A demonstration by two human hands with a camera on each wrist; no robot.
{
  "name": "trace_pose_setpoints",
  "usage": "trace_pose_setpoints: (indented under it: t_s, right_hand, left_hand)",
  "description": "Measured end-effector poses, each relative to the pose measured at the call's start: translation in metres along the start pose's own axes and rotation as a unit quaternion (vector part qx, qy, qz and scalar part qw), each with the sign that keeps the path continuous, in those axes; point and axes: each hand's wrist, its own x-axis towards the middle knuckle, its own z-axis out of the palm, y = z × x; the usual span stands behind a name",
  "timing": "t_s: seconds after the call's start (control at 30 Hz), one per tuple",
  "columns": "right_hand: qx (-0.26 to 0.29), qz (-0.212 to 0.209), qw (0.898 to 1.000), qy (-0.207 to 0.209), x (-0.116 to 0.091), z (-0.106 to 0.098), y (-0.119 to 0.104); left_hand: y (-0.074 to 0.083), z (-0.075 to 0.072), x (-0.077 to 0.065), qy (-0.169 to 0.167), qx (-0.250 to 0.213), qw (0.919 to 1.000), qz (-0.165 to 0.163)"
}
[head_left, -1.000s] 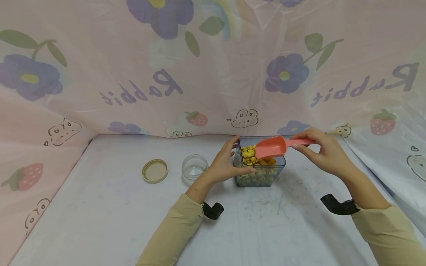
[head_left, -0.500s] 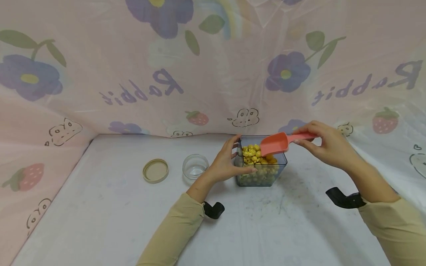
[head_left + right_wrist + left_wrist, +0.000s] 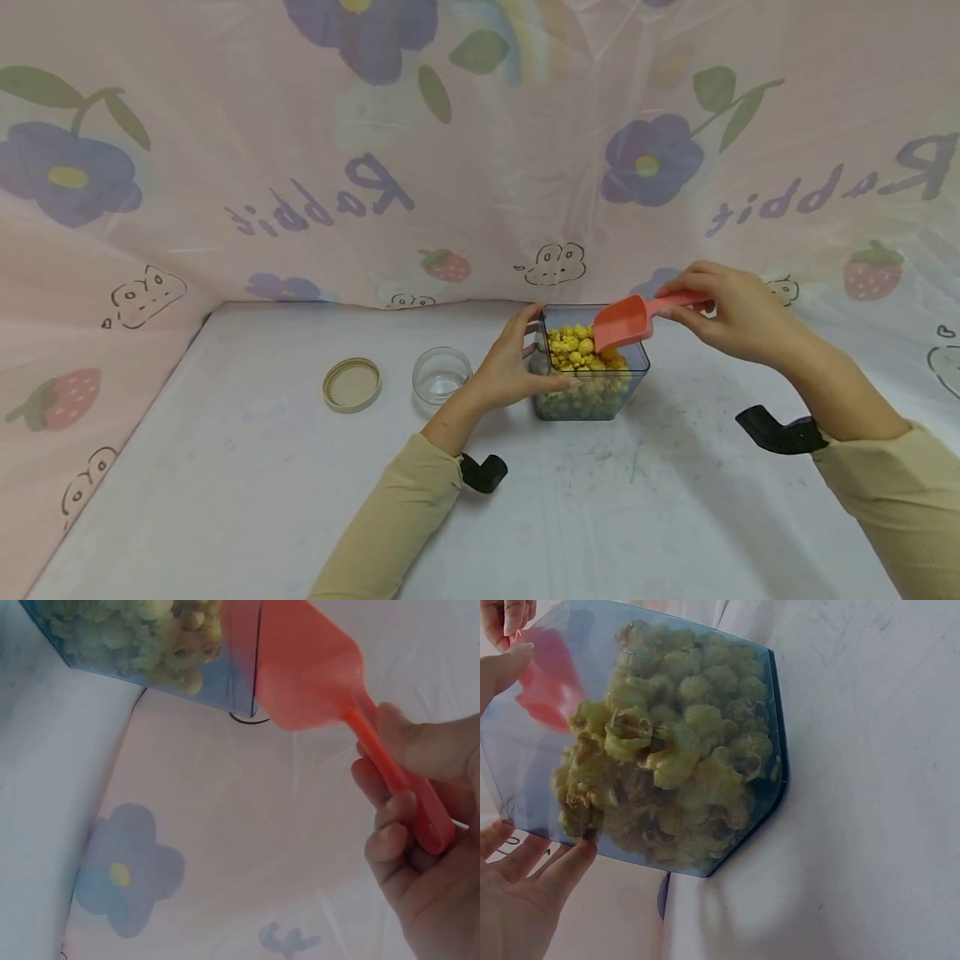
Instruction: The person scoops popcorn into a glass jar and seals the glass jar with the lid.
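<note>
A clear blue-tinted square container (image 3: 630, 379) holds yellow popcorn (image 3: 572, 346), heaped against its wall in the left wrist view. My left hand (image 3: 504, 373) grips the container's left side, thumb along the near wall and fingers at the far left. Between thumb and fingers my right hand (image 3: 742, 315) holds the handle of a pink-red scoop (image 3: 621, 323). The scoop's bowl tilts down to the left inside the container's opening, its lip at the popcorn. In the right wrist view the scoop (image 3: 307, 667) crosses the container's rim, fingers curled around the handle.
Left of the container stands a clear glass jar (image 3: 441, 385) with no lid on, close behind my left wrist. A round beige lid (image 3: 352, 385) lies farther left on the white tabletop (image 3: 247, 467). A pink printed curtain (image 3: 480, 150) hangs behind the table.
My right hand has risen and shifted slightly right, drawing the scoop a little right and up over the popcorn. The left hand stays on the container.
</note>
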Motion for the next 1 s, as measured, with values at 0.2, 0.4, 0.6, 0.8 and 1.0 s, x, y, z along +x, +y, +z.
trace_pose_setpoints:
  t_s: [0.2, 0.4, 0.6, 0.8, 1.0]
  right_hand:
    - [-0.003, 0.001, 1.000, -0.018, 0.005, 0.001, -0.004]
    - [-0.002, 0.012, 0.999, -0.041, 0.008, 0.006, -0.006]
    - [0.024, 0.009, 0.999, -0.028, 0.010, 0.016, -0.005]
    - [0.065, 0.029, 0.997, -0.023, 0.003, 0.030, 0.001]
    - [0.111, 0.065, 0.992, -0.014, -0.011, 0.046, 0.009]
  left_hand:
    - [0.001, 0.000, 0.000, 0.000, 0.000, 1.0000, 0.000]
    - [0.001, 0.000, 0.001, 0.002, -0.002, 1.0000, -0.008]
    - [0.000, 0.000, 0.002, 0.005, -0.003, 1.0000, -0.008]
    - [-0.001, 0.000, 0.001, 0.004, -0.007, 0.9999, -0.011]
    - [-0.001, 0.000, 0.001, 0.003, -0.014, 0.9999, -0.006]
